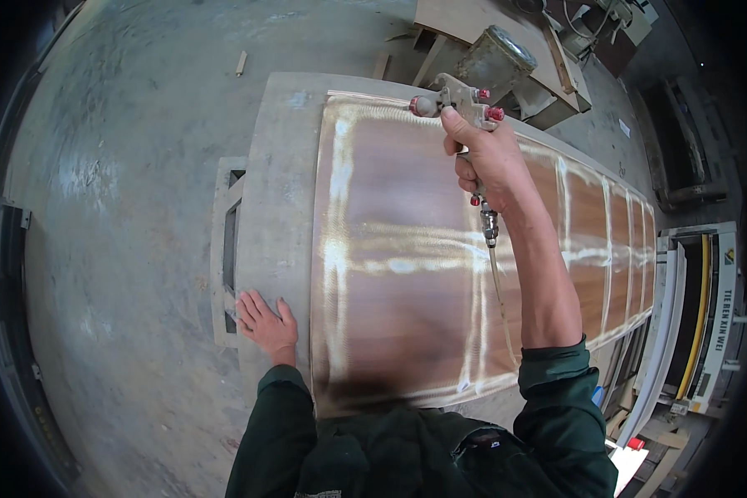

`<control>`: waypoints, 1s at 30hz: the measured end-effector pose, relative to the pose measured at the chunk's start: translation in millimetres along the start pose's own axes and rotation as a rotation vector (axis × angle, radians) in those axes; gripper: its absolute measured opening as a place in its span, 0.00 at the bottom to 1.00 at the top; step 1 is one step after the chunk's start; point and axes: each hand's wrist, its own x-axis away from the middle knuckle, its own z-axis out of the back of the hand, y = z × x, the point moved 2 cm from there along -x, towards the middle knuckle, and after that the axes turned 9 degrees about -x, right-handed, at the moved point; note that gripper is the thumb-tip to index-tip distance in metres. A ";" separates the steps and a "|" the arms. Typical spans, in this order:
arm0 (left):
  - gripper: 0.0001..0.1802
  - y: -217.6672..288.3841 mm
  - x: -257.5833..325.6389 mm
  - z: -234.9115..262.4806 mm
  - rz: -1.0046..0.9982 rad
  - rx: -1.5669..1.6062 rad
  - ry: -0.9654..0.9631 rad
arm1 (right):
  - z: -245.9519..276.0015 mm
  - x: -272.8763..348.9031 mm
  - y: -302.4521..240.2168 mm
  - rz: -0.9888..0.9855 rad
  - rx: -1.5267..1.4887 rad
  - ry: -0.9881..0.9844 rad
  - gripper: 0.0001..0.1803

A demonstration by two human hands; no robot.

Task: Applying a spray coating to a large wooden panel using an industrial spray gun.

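Note:
My right hand [494,166] is wrapped round the handle of a spray gun [466,98] with red knobs, held above the far part of a long brown panel [402,187]. Beyond the gun, a cloudy cup [500,62] with a metal rim appears to be attached to it. From the metal coupling [489,226] under the handle, a thin hose [500,286] runs back toward me. Pale bands cross the panel in a grid. My left hand [270,328] rests with spread fingers on the grey board [286,178] under the panel, at its left edge, holding nothing.
A slotted frame [226,249] juts out left of the board. At the far right stands a table [465,18] with tools on it. A machine [710,324] with a yellow strip is beyond the panel's right end. A small wood piece [241,63] lies on the floor.

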 end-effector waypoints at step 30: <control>0.38 -0.7 1.3 -4.6 -0.018 -0.038 0.020 | 171.8 7.0 19.6 0.019 0.114 0.377 0.21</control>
